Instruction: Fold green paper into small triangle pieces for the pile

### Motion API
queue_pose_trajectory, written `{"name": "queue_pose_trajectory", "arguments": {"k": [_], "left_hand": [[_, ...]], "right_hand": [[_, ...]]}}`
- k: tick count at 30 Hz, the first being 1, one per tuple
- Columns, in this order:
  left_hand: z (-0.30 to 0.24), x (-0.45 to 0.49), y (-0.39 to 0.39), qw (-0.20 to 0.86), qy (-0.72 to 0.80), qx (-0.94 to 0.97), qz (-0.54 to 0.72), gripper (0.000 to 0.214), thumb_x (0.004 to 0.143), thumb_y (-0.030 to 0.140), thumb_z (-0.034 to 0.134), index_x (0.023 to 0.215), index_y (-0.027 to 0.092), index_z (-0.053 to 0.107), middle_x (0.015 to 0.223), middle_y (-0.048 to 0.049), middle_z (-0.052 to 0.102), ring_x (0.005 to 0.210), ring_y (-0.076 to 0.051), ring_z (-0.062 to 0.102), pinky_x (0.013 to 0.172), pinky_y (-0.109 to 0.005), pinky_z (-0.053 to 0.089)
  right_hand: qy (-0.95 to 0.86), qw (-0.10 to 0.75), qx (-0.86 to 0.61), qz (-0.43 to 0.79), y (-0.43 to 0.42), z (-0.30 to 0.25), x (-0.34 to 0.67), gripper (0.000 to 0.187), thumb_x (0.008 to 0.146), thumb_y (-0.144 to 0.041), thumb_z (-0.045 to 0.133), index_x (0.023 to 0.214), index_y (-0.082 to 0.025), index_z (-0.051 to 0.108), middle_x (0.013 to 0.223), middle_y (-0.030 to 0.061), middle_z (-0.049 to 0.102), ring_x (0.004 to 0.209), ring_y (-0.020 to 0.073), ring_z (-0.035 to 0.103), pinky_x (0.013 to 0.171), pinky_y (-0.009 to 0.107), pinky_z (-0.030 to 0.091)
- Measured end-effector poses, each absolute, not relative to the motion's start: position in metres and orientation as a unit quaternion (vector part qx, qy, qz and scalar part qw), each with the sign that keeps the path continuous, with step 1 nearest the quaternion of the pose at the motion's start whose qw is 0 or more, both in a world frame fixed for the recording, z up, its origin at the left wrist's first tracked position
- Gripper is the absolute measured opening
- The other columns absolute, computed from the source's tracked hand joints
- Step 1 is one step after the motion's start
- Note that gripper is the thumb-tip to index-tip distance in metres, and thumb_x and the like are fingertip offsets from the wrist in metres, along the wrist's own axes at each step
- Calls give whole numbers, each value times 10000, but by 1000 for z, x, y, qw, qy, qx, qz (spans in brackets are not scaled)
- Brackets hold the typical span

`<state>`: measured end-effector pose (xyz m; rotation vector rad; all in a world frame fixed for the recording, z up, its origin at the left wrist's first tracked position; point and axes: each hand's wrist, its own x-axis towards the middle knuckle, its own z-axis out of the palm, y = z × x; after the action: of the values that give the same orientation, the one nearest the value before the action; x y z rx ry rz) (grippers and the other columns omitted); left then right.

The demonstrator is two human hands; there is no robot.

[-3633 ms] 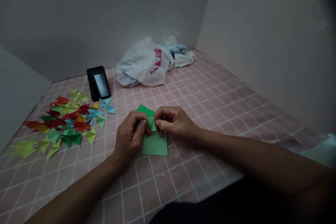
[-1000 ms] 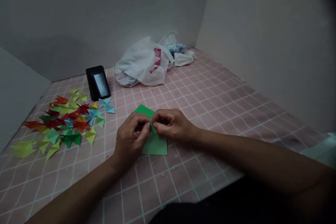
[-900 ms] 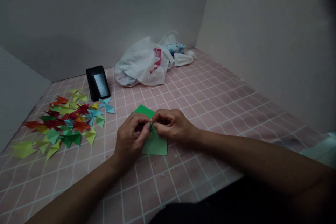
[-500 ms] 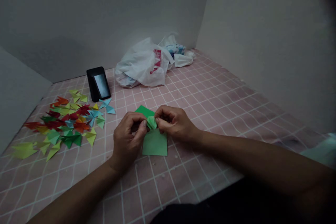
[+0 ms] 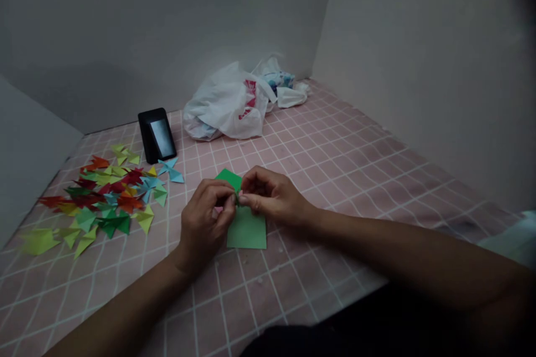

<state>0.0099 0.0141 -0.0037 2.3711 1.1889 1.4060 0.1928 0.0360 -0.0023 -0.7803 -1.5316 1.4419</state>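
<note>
My left hand (image 5: 208, 213) and my right hand (image 5: 276, 196) meet in front of me, the fingertips of both pinched on a small folded green paper (image 5: 237, 198). Most of that paper is hidden by the fingers. Beneath the hands, flat on the cloth, lies a light green paper square (image 5: 247, 230). Just behind the fingers shows the corner of a darker green paper (image 5: 229, 177).
To the left lies a pile of folded paper pieces (image 5: 111, 184) in several colours. Behind it a black device (image 5: 157, 135) with a lit screen leans upright. A white plastic bag (image 5: 228, 103) sits at the back on the pink checked cloth (image 5: 335, 173).
My right hand has moved slightly left, closer to my left hand. The folded green paper, spread between the fingers before, is now mostly covered by them.
</note>
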Motion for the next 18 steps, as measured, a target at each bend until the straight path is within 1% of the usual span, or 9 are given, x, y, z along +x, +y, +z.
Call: {"name": "queue_pose_trajectory", "arguments": {"k": [3, 5, 8, 12, 15, 18], "left_hand": [[-5, 10, 13, 90, 388, 790, 466, 140, 883, 40, 601, 905, 179, 603, 920, -34, 625, 822, -124, 630, 674, -231, 539], [-5, 11, 12, 97, 388, 790, 464, 143, 880, 33, 601, 901, 175, 604, 914, -34, 623, 822, -121, 627, 680, -227, 537], [-4, 11, 12, 99, 388, 791, 463, 146, 879, 27, 598, 892, 173, 604, 907, -32, 620, 821, -116, 623, 683, -220, 533], [-2, 11, 12, 92, 397, 779, 477, 150, 875, 25, 594, 887, 174, 595, 901, -26, 619, 808, -112, 614, 663, -211, 527], [-2, 11, 12, 81, 403, 774, 482, 147, 867, 25, 597, 884, 172, 595, 905, -31, 621, 815, -118, 619, 655, -213, 532], [-4, 11, 13, 75, 395, 781, 478, 147, 862, 21, 606, 879, 167, 598, 902, -29, 623, 815, -116, 624, 669, -213, 539]], "right_hand": [[-672, 426, -304, 524, 34, -1, 193, 105, 831, -237, 689, 833, -172, 606, 696, -33, 571, 623, 96, 532, 568, 224, 421], [-686, 424, -307, 505, 34, -1, 193, 70, 851, -213, 643, 804, -171, 612, 706, -25, 578, 655, 102, 536, 597, 233, 421], [-697, 425, -316, 483, 35, -2, 193, 68, 848, -189, 618, 783, -169, 611, 698, -24, 572, 660, 103, 529, 603, 235, 411], [-690, 434, -339, 469, 35, -3, 193, 75, 840, -184, 609, 770, -172, 586, 675, -29, 561, 624, 96, 513, 574, 225, 398], [-662, 440, -349, 497, 35, -3, 193, 90, 847, -201, 603, 768, -171, 572, 657, -33, 557, 577, 90, 505, 544, 223, 393], [-654, 430, -337, 524, 35, -2, 193, 107, 852, -245, 630, 791, -166, 591, 654, -35, 552, 565, 91, 503, 532, 225, 392]]}}
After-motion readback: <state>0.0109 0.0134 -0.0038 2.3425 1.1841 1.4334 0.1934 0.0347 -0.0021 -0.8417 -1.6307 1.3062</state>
